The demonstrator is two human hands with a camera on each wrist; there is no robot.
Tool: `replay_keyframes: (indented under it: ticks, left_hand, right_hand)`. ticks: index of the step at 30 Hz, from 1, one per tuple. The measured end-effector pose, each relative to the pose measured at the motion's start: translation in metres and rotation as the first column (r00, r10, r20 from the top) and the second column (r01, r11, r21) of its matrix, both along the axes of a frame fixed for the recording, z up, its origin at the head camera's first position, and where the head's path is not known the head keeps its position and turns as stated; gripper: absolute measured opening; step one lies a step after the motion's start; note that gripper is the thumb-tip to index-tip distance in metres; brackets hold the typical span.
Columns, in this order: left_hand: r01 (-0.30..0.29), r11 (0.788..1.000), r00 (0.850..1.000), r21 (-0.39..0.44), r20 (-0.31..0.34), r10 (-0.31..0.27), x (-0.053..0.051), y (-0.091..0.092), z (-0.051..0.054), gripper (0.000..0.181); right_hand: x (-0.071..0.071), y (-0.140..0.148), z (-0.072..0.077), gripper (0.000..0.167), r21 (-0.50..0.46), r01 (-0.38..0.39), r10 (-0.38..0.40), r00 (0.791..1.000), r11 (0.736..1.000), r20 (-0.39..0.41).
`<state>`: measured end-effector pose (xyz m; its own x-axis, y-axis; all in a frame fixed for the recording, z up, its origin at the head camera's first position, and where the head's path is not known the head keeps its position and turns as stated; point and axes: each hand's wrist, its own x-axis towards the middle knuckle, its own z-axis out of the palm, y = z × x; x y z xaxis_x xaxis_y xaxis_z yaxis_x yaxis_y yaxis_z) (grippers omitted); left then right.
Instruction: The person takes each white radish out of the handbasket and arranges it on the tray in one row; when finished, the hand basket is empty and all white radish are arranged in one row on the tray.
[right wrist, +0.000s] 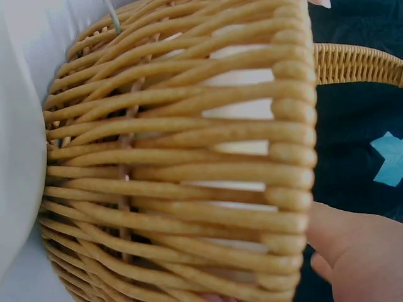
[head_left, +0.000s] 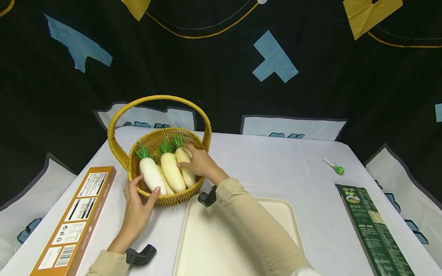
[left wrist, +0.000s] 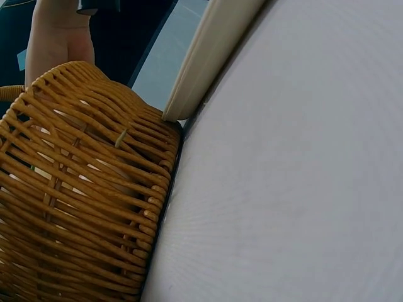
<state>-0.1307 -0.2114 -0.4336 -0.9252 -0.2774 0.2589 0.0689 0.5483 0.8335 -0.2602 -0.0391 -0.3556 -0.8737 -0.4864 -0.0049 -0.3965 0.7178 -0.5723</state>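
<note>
A woven wicker basket (head_left: 177, 198) with a tall arched handle holds several white radishes with green leafy tops. The leftmost radish (head_left: 151, 174) is the whitest; a creamier radish (head_left: 172, 172) lies in the middle. My right hand (head_left: 200, 163) reaches over the basket's right side and grips the rightmost radish (head_left: 184, 156), its thumb on the radish's near side. At the front left, my left hand (head_left: 136, 209) holds the basket rim, thumb and index finger beside the whitest radish's lower end. The basket weave (left wrist: 82, 189) fills much of the left wrist view, where the left hand is hidden.
A cream tray (head_left: 214, 237) lies in front of the basket, partly under my right forearm. An orange-brown box (head_left: 76, 218) stands at the left. On the right are a green package (head_left: 373, 226) and a green lollipop (head_left: 338, 170). Dark cloth hangs behind the white table.
</note>
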Motion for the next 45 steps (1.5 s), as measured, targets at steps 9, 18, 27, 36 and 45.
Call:
replay_keyframes:
  ticks: [9, 18, 27, 36, 45]
  left_hand:
    - [-0.004, 1.000, 1.000, 0.017, -0.001, 0.004, 0.000, 0.002, -0.001, 0.068]
    - [-0.013, 1.000, 1.000, 0.016, -0.012, 0.013, -0.001, 0.001, -0.001, 0.068]
    - [-0.009, 1.000, 1.000, 0.018, 0.003, 0.009, 0.000, 0.000, -0.001, 0.068]
    - [-0.021, 1.000, 1.000, 0.009, 0.002, 0.021, 0.002, -0.001, -0.001, 0.068]
    - [-0.004, 1.000, 1.000, 0.004, -0.022, 0.004, 0.001, -0.002, -0.001, 0.067]
  right_hand:
    - [-0.005, 0.005, -0.001, 0.042, 0.007, -0.104, 0.104, 0.994, 0.995, 0.015]
    - [-0.009, 0.012, 0.003, 0.033, -0.107, -0.155, 0.172, 0.971, 0.982, 0.168]
    - [-0.012, 0.021, 0.002, 0.033, -0.335, -0.123, 0.242, 0.908, 0.934, 0.343]
    - [-0.008, 0.031, 0.010, 0.034, -0.519, -0.069, 0.291, 0.887, 0.852, 0.359]
    - [0.031, 0.062, 0.036, 0.032, -0.568, 0.006, 0.238, 0.904, 0.823, 0.355]
